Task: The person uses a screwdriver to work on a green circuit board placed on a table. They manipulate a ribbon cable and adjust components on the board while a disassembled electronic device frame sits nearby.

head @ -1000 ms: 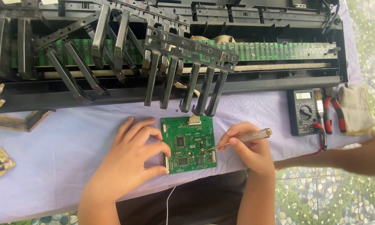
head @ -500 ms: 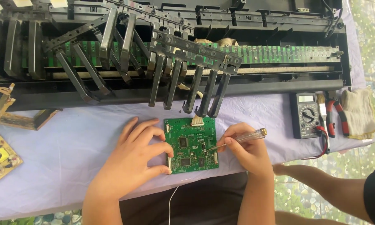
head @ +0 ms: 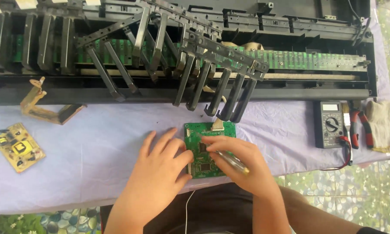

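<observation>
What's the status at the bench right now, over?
Left hand flat on green circuit board. Right hand holds a clear-handled tool over it. Meter and pliers off right, apart.

Green circuit board [head: 199,149]: rectangular, roughly square, lying flat and component side up on the lilac-covered table [head: 95,151], near its front edge and just in front of the hanging black keys. Dark square chips sit near its middle; a white connector [head: 217,125] stands at its far edge. White connectors also show along its left edge. Its right and middle parts are hidden under a hand.

Screwdriver [head: 232,161]: slim, with a clear handle that shows yellow at its near right end. It lies slanted over the board's right half, handle end pointing near and right. Its tip is hidden.
</observation>
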